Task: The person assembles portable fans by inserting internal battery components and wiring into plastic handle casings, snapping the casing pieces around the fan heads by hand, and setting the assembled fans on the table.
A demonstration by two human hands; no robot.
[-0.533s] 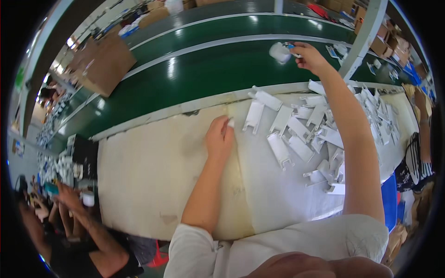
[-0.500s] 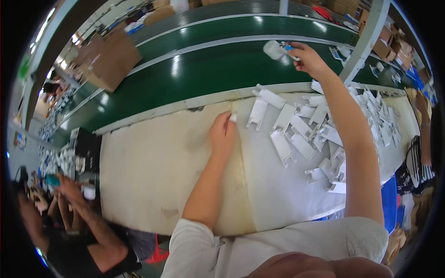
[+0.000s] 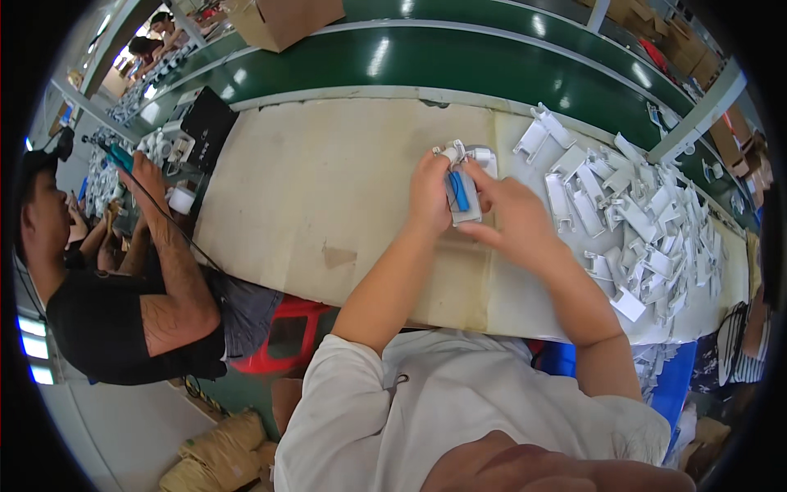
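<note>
Over the middle of the pale table, my two hands are together at a small white plastic housing (image 3: 469, 215) with a blue battery-like piece (image 3: 457, 190) inside it. My left hand (image 3: 429, 195) grips the housing along its left side. From the right, my right hand (image 3: 518, 215) closes on it, index finger near its upper end and thumb by its lower edge. A rounded white part (image 3: 484, 159) sits at the far end of the housing, partly covered by my fingers; whether it is joined on cannot be made out.
Many loose white plastic covers (image 3: 639, 213) are heaped on the table's right side. Beyond runs a green conveyor (image 3: 344, 70) with a cardboard box (image 3: 287, 20). At left a person in black (image 3: 135, 316) holds a teal power tool (image 3: 120, 156) near a black box (image 3: 206, 131).
My right hand has come back from over the conveyor, bringing the white and blue piece to my left hand. Both hands now meet on it. The view has shifted, showing more on the left.
</note>
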